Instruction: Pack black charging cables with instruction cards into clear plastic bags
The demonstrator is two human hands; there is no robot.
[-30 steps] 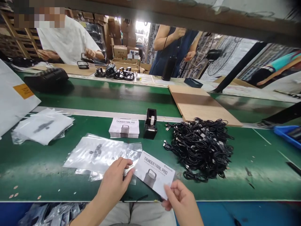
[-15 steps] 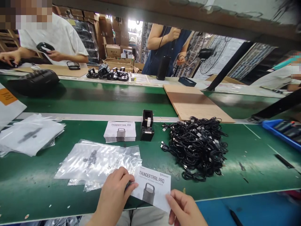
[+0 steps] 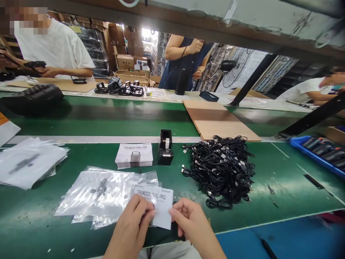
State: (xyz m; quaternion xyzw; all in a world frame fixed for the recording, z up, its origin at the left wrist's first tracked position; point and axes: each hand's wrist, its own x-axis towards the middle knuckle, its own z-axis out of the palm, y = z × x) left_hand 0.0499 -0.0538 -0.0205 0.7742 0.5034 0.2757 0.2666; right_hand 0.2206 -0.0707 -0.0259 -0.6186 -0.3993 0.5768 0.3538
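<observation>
A printed leaflet (image 3: 164, 210) marked THUNDERTRAIL PRO is between my hands, above the near edge of the green table. Its left part looks hazy, as if beneath the clear plastic of a bag. My left hand (image 3: 136, 219) is closed in a pinch at the bag's edge, over the leaflet's left side. Thumb and fingers of my right hand (image 3: 190, 219) pinch the leaflet's right edge. Clear printed plastic bags (image 3: 88, 190) lie spread just left of my hands. Beyond them sits a stack of the same leaflets (image 3: 134, 154).
A black tape dispenser (image 3: 165, 147) stands beside the stack. Right of it lies a heap of black USB cables (image 3: 223, 169). More bags (image 3: 29, 162) are at left, a blue tray (image 3: 318, 153) at right, a wooden board (image 3: 218, 120) behind. Several co-workers are across the table.
The leaflet has moved left, and its left part now shows hazily through plastic. My right hand has followed it leftward, closer to my left hand. The view has shifted slightly.
</observation>
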